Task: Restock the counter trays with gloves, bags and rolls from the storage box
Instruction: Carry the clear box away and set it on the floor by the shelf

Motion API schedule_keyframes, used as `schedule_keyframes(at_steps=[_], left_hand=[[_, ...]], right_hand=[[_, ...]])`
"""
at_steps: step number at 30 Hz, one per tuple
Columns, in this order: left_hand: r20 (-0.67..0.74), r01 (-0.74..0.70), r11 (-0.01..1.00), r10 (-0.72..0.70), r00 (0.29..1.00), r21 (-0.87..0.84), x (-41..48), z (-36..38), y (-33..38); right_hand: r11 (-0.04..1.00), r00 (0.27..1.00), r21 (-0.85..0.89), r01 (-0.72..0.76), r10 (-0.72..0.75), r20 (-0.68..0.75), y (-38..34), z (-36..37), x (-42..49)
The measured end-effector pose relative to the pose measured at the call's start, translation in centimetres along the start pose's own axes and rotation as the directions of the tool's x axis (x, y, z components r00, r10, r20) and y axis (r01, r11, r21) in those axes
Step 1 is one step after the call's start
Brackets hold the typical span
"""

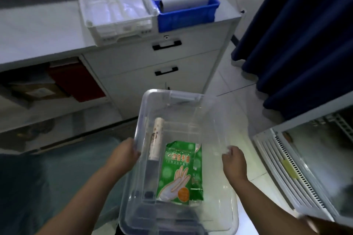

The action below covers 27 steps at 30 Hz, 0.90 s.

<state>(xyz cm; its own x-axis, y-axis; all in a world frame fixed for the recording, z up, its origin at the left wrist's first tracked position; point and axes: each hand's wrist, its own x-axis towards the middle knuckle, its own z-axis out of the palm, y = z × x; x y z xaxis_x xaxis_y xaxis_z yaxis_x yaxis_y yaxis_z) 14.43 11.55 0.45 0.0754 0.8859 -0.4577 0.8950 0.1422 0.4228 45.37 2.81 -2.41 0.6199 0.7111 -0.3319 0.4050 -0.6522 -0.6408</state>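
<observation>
I hold a clear plastic storage box (172, 99) in front of me, low before the counter. My left hand (124, 153) grips its left rim and my right hand (234, 159) grips its right rim. Inside lie a green pack of disposable gloves (181, 173) and a white patterned roll (156, 139) along the left wall. On the counter stand a white tray (118, 32) filled with clear bags (112, 2) and a blue tray (183, 17) holding a grey roll (185, 1), clear bags and a green pack at its far end.
The white counter (38, 30) has drawers with black handles (166, 45) under the trays and open shelves with a red box (76, 82) to the left. A dark blue curtain (298, 40) hangs on the right. A glass-fronted white cabinet (305, 168) stands at lower right.
</observation>
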Motion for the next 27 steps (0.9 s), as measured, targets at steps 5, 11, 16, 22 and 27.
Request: schedule_keyframes(at_steps=[5, 11, 16, 22, 27], left_hand=[[0.035, -0.137, 0.984, 0.134, 0.99, 0.11, 1.1, 2.8, 10.7], [0.108, -0.313, 0.937, 0.299, 0.948, 0.153, 3.9, 4.8, 22.8], [0.122, -0.403, 0.899, 0.386, 0.914, 0.172, 7.5, 4.8, 30.0], [0.117, -0.458, 0.872, 0.444, 0.888, 0.174, 15.6, 3.7, 36.8], [0.147, -0.537, 0.829, 0.518, 0.843, 0.157, 24.4, 0.0, 43.2]], right_hand=[[0.999, 0.997, 0.045, 0.012, -0.008, -0.079, 4.7, -9.0, 4.0], [0.978, 0.968, 0.203, -0.041, 0.089, -0.235, 7.4, -18.9, 7.7], [0.961, 0.926, 0.271, -0.051, 0.147, -0.348, 7.1, -22.8, 10.8], [0.964, 0.89, 0.251, -0.089, 0.19, -0.415, 4.3, -24.9, 18.1], [0.969, 0.868, 0.241, -0.047, 0.159, -0.47, -1.2, -26.1, 26.0]])
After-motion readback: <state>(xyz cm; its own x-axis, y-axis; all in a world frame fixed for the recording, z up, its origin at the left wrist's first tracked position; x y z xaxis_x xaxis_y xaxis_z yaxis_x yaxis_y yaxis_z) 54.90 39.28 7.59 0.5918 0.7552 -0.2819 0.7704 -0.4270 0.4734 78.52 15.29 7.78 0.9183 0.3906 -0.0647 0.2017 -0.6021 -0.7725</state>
